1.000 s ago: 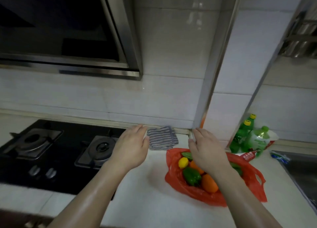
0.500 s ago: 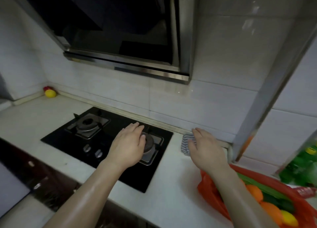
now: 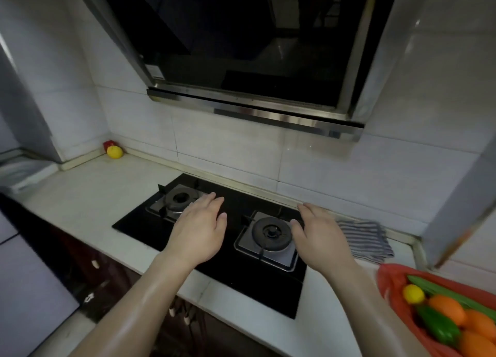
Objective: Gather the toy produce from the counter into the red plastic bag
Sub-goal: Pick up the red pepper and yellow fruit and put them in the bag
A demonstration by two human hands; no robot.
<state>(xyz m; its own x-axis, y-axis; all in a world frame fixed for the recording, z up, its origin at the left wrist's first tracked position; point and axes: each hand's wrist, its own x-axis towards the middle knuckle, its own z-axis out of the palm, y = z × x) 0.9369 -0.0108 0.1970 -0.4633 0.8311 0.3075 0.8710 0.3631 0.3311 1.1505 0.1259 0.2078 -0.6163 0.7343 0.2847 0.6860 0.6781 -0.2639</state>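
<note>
A home kitchen: a black two-burner gas hob [image 3: 214, 238] sits sunk into a pale counter [image 3: 88, 195] at the frame's centre, a steel-trimmed extractor hood [image 3: 241, 61] hangs above it, white wall tiles [image 3: 228, 152] run behind, and a striped dishcloth [image 3: 365, 237] lies right of the hob.

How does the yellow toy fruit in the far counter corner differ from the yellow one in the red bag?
The corner yellow fruit lies on the counter in the wall corner, beside a small red piece. The bagged yellow fruit sits inside the red bag among orange pieces and green pieces. The corner one is not yet gathered, and the bagged one is. Both are yellow and roundish.
</note>
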